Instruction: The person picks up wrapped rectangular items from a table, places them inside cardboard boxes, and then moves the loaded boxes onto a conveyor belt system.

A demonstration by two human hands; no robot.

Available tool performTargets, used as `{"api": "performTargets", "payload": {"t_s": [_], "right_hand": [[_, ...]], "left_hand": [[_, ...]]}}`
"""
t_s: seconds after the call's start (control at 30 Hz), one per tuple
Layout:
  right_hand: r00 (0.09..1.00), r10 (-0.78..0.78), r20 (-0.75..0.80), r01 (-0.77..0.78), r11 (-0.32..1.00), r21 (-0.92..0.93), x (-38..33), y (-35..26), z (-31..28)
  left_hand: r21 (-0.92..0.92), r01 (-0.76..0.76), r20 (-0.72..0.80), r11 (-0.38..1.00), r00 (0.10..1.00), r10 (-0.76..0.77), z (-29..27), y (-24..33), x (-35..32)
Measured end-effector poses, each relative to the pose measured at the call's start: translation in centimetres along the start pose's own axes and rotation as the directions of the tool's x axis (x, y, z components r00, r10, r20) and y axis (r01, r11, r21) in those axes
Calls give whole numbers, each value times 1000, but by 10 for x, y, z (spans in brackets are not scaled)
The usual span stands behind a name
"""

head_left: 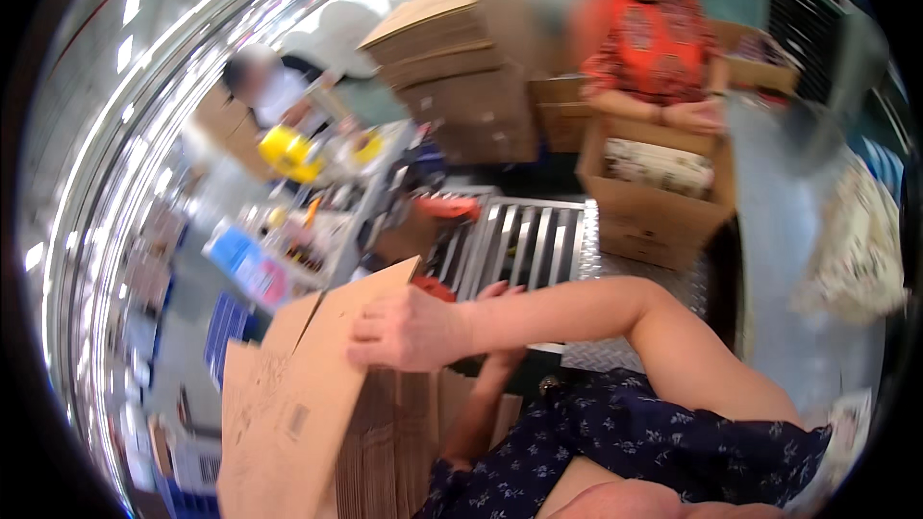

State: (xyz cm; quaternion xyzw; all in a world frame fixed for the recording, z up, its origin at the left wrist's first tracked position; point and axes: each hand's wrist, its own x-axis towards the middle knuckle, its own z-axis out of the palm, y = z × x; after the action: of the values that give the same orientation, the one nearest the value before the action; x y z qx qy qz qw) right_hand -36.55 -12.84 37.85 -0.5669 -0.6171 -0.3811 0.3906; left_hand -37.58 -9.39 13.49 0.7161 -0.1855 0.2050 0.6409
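Observation:
My right hand (409, 329) is closed over the upper edge of a flattened cardboard carton (298, 408), which stands tilted at the lower left. Beside that sheet, a row of more flattened cartons (385, 447) is packed upright with edges showing. My right forearm stretches across the middle of the view and covers part of my left hand (502, 291). The left fingers show above that forearm, stretched out and slightly apart, with nothing visible in them. The left palm is hidden.
A metal roller conveyor (524, 240) lies ahead. Beyond it stands an open carton (654, 231) holding cream patterned items, with a co-worker in red behind. Stacked cartons (461, 96) rise at the back. A cluttered bench (336, 231) is left; a plastic bag (856, 240) sits right.

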Motion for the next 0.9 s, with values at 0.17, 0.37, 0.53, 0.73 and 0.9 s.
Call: {"api": "performTargets", "payload": {"t_s": [0.17, 0.37, 0.53, 0.73, 0.9], "right_hand": [[901, 304, -310, -341, 937, -73, -75, -2, -169], [699, 633, -334, -699, 703, -130, -197, -76, -297], [460, 753, -470, -854, 520, -3, -289, -129, -327], [334, 705, -625, -942, 242, -231, -361, -139, -325], [615, 404, -677, -785, 230, -575, -243, -139, -338]], "left_hand": [[854, -431, -30, 292, 519, 854, -70, 157, 75], [997, -79, 54, -13, 540, 840, -169, 334, 172], [691, -264, 210, 673, 964, 163, -171, 309, 226], [791, -428, 464, 438, 886, 28, -4, 212, 181], [738, -560, 615, 377, 788, -34, 81, 105, 127]]}}
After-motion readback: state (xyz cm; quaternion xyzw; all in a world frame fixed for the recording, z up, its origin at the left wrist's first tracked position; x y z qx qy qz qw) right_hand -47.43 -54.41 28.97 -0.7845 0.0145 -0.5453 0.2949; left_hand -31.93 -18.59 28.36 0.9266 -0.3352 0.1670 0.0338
